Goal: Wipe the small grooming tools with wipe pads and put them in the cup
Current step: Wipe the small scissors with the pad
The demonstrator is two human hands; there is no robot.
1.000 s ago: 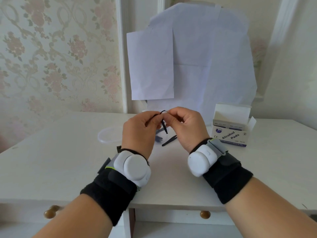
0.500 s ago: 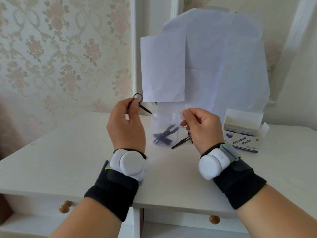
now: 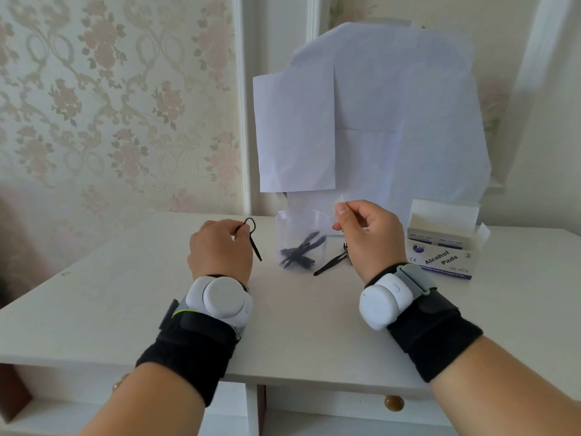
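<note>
Left hand (image 3: pixel 220 250) pinches a thin black looped tool (image 3: pixel 253 239), loop up, tip pointing down toward the surface (image 3: pixel 298 325), held just left of the cup (image 3: pixel 300 240). Right hand (image 3: pixel 371 237) pinches a small white pad (image 3: pixel 339 201) at its fingertips, above and right of the cup's rim. Clear cup stands upright, several dark tools (image 3: pixel 300 254) inside. Black tweezers (image 3: pixel 331 264) lie on the surface between cup and right wrist. Open box (image 3: pixel 440 250) marked Alcohol Pads at right. White paper sheets (image 3: pixel 377 121) against the wall behind
</note>
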